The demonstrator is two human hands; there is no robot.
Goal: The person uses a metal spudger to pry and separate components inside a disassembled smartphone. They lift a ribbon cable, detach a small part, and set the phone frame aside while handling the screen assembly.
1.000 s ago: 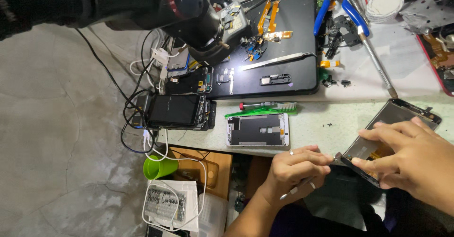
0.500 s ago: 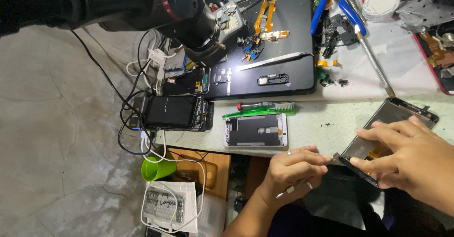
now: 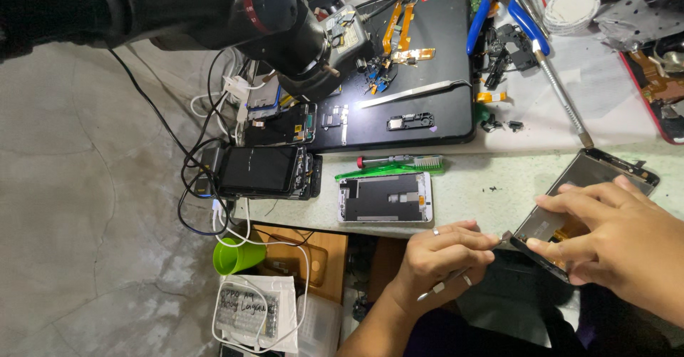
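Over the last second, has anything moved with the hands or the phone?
Almost nothing. The left hand keeps its thin tool at the edge of the opened phone, the right hand stays pressed on it, and the white phone lies as before. Only the view shifted slightly.

Opened phone (image 3: 385, 198) left of hands; mat (image 3: 427, 79) behind.

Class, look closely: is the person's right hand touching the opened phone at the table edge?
Touching. The head view shows the right hand lying on the opened phone, its fingertips pressed along the phone's near edge.
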